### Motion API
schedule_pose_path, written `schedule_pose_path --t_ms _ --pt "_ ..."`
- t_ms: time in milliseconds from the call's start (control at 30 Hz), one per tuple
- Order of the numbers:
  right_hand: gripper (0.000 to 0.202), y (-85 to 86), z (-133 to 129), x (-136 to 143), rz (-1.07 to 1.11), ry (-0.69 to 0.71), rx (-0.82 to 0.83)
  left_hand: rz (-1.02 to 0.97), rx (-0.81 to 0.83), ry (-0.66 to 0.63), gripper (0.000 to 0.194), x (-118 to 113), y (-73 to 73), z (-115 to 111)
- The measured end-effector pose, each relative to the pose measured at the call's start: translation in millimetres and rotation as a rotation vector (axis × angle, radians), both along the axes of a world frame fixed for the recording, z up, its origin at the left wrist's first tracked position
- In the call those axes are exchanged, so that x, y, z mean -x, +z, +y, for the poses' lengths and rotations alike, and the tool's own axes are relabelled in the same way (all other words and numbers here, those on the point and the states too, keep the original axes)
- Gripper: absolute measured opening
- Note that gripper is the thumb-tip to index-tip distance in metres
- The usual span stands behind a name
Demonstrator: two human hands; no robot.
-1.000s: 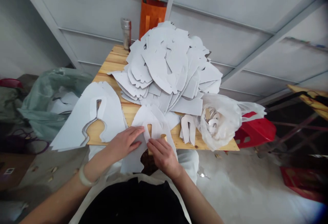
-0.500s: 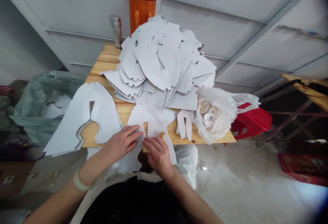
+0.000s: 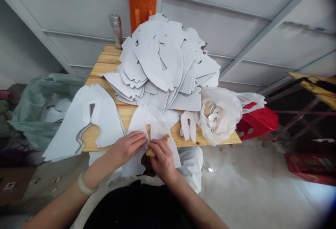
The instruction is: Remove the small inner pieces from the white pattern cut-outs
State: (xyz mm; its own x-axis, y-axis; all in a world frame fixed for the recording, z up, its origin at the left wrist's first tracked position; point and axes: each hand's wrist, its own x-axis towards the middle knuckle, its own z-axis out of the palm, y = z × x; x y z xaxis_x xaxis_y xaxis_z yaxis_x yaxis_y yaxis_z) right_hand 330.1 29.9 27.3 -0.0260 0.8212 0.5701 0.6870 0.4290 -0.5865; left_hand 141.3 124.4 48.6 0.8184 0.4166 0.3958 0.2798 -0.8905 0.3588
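Right hand [image 3: 163, 157] clamped on a tan, smooth-looking stick [image 3: 150, 152], perhaps wood. Left hand [image 3: 130, 145], fingers together, flat on a white arch-shaped sheet [image 3: 136, 120] at the near edge of the pale, grained desk [image 3: 105, 64]. Left: stacked notched sheets [image 3: 70, 124]. Right: small U-shaped pieces [image 3: 185, 127], crinkled translucent bag [image 3: 225, 117]. Beyond: heaped curved cut-outs [image 3: 170, 54].
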Motion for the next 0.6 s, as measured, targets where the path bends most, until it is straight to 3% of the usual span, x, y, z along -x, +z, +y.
schedule_pose_path --t_ms 333,467,600 --pt "0.036 5.3 4 -5 0.075 0.004 0.078 0.022 -0.099 -0.18 0.029 5 6.8 9" --pt "0.033 12.2 4 -12 0.113 0.07 0.128 -0.001 -0.2 -0.176 0.026 4 4.6 11" --pt "0.023 15.9 2 -26 0.158 0.168 0.183 0.019 -0.188 -0.21 0.03 5 5.1 13"
